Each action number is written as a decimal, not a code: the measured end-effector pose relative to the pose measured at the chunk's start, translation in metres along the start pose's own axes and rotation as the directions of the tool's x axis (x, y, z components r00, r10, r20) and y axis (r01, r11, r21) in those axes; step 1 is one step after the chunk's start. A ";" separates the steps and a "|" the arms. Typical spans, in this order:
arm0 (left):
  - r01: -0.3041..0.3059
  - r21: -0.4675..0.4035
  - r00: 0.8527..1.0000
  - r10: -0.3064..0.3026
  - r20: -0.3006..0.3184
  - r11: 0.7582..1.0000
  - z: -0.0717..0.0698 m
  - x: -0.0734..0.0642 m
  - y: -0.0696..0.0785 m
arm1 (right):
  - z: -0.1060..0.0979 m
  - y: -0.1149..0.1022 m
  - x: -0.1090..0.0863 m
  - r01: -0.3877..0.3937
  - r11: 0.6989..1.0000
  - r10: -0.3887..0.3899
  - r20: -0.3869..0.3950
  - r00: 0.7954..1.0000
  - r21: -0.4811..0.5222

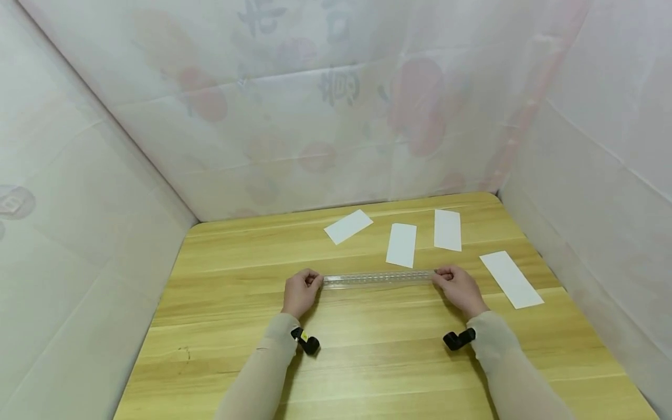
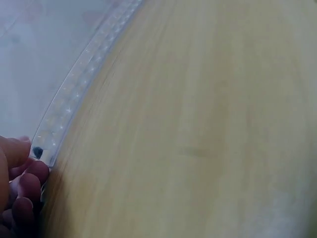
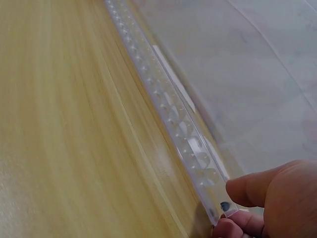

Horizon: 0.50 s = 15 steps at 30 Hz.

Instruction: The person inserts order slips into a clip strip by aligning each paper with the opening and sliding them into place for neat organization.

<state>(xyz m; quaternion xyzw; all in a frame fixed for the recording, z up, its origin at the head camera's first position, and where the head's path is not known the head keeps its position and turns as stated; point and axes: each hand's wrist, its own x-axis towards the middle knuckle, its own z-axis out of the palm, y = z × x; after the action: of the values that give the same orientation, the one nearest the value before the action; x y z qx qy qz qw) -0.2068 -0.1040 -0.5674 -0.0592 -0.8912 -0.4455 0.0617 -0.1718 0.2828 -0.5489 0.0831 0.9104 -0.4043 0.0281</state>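
Observation:
A long, narrow clear plastic strip [image 1: 378, 279] with a row of round bumps along it stretches sideways between both hands. My left hand [image 1: 301, 290] pinches its left end, thumb over curled fingers, beside a small dark spot in the left wrist view. At the other end my right hand [image 1: 458, 287] pinches the strip [image 3: 173, 116] between thumb and fingers, near another dark spot. The strip appears level, in front of the body; whether it touches the table I cannot tell. Fingers partly cover both ends.
Several white paper cards lie on the wooden table [image 1: 220, 326]: a tilted card [image 1: 349, 227], an upright one [image 1: 401, 245], another [image 1: 448, 230] at the back, and one [image 1: 511, 280] right of my right hand. Pale printed cloth walls [image 1: 315, 134] enclose the table's back and sides.

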 end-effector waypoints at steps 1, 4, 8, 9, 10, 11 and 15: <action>0.003 -0.003 1.000 -0.003 0.000 1.000 -0.001 0.000 0.000 | 0.000 0.000 0.000 0.000 1.000 0.000 0.000 1.000 0.003; 0.008 0.000 1.000 -0.008 -0.002 1.000 -0.001 -0.001 0.002 | 0.001 0.000 -0.002 0.011 1.000 -0.011 0.008 1.000 0.004; -0.006 -0.010 1.000 0.006 0.004 1.000 -0.001 0.000 0.003 | 0.000 0.000 -0.003 0.015 1.000 -0.015 0.003 1.000 0.003; -0.009 -0.016 1.000 0.009 0.006 1.000 -0.001 0.000 0.003 | 0.000 0.000 -0.004 0.019 1.000 -0.019 0.001 1.000 0.002; -0.012 -0.022 1.000 0.012 0.007 1.000 -0.001 0.001 0.002 | 0.000 0.000 -0.003 0.025 1.000 -0.025 -0.002 1.000 0.003; -0.013 -0.026 1.000 0.013 0.010 1.000 -0.001 0.001 0.002 | 0.000 0.000 -0.003 0.028 1.000 -0.028 -0.003 1.000 0.005; 0.004 -0.039 1.000 -0.003 0.023 0.999 -0.002 0.001 -0.001 | 0.000 -0.001 -0.004 0.038 0.999 -0.038 0.012 0.999 -0.005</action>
<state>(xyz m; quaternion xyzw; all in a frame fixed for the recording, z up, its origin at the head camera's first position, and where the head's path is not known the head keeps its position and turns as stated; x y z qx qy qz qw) -0.2083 -0.1065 -0.5667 -0.0640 -0.8831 -0.4622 0.0498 -0.1678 0.2815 -0.5479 0.0633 0.9127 -0.4029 0.0259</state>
